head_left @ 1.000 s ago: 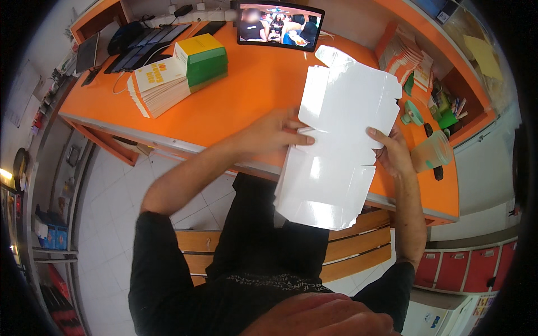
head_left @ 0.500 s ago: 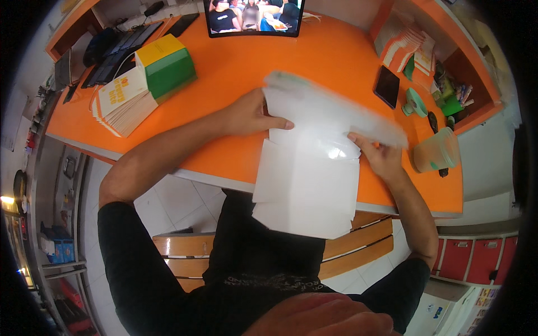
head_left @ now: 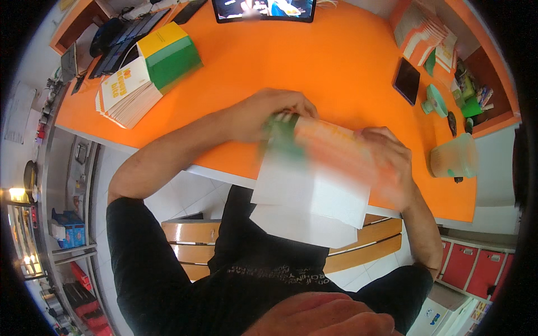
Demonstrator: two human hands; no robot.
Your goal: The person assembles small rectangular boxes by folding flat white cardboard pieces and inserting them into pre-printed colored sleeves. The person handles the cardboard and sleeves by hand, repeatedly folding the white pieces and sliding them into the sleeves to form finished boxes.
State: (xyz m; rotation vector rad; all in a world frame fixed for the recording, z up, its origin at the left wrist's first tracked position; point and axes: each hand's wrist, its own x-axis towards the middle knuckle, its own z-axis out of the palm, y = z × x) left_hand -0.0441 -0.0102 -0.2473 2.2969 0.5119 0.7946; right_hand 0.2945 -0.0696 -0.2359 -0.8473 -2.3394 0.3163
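Observation:
A flat cardboard box blank (head_left: 305, 187) is held at the desk's front edge, its plain white inside facing up. The far part is folded over toward me, so that a blurred green and orange printed outer face shows. My left hand (head_left: 274, 115) is closed around the folded far left corner, fingers curled over it. My right hand (head_left: 386, 154), smeared by motion, grips the folded panel's right end. The near flap hangs past the desk edge above my lap.
On the orange desk (head_left: 235, 73) lies a stack of folded printed cartons (head_left: 148, 73) at left. A tablet (head_left: 263, 11) stands at the back. To the right are a phone (head_left: 406, 81), a small green stand (head_left: 433, 102) and a translucent cup (head_left: 454, 157).
The blank's far panel has been folded over toward me, exposing its printed side. My left hand has moved right and curled over the fold; my right hand has turned with the panel.

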